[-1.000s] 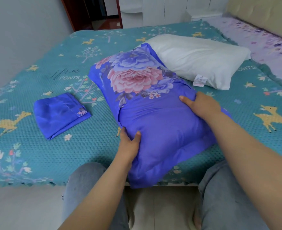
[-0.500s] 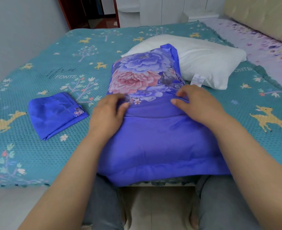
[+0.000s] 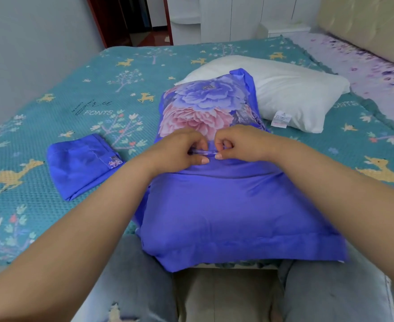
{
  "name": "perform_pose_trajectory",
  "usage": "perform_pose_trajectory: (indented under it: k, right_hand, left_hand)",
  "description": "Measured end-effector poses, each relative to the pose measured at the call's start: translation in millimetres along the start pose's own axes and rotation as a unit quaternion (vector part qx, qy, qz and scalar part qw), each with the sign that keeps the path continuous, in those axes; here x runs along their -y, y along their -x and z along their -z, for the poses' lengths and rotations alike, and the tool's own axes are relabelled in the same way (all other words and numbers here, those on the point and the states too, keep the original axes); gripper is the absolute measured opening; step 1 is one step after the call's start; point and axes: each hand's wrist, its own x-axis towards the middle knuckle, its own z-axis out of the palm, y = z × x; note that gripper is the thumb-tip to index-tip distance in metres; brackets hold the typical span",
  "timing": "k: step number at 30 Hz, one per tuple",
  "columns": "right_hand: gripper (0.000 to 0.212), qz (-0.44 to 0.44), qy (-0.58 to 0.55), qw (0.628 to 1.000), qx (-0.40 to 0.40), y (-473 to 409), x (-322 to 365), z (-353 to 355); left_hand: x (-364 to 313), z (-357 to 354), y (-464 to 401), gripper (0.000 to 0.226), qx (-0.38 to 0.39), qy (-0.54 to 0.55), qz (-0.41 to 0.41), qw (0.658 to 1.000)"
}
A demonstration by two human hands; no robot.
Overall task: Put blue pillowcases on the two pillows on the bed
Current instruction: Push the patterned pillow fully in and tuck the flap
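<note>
**Both hands pinching the seam on the covered pillow**

So the covered pillow (image 3: 226,205) sits dead center at the near edge of the bed (image 3: 98,89), its closest end hanging a bit over the edge toward the person's knees. The blue pillowcase on it is plain blue on the near half and has big pink and purple flowers printed on the far half, toward 12 o'clock.

Right where the plain part meets the flowers, both hands are curled up and pinching the fabric. The left hand (image 3: 179,148) comes in from 8 o'clock, fingers tucked in with the thumb pressing a thin fold of cloth. The right hand (image 3: 240,144) comes in from 4 o'clock and does the same thing, fingers bent around that same little ridge. The two hands are just beside each other, knuckles almost touching.

Out at about 1 o'clock from the hands lies the bare white pillow (image 3: 291,98), no cover on it, with a small tag at its near edge. The flowered end of the covered pillow touches or overlaps its near side.

At 9 o'clock, well apart from the hands, a folded blue pillowcase (image 3: 80,166) lies flat on the teal bedspread with its deer and tree pattern.

Farther out at 2 o'clock there's a purple floral sheet (image 3: 365,61) along the beige headboard (image 3: 365,24).
</note>
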Motion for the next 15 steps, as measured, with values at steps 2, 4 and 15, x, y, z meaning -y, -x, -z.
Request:
perform_pose_trajectory:
  k: [2,4,15]
  right_hand:
    - [0.014,0.013,-0.015,1.000,0.024,-2.6,3.2,5.1]
    - [0.010,0.020,-0.035,0.999,-0.007,-2.7,6.5,8.8]
    - [0.021,-0.058,0.155,0.985,-0.043,17.1,16.5,4.1]
  left_hand:
    - [-6.8,0.9,-0.6,0.024,0.029,0.041,-0.003,0.999]
    - [-9.5,4.1,-2.2,0.022,0.033,0.003,0.012,0.999]
    - [-25.5,-3.4,15.5,0.019,-0.054,-0.213,0.036,0.975]
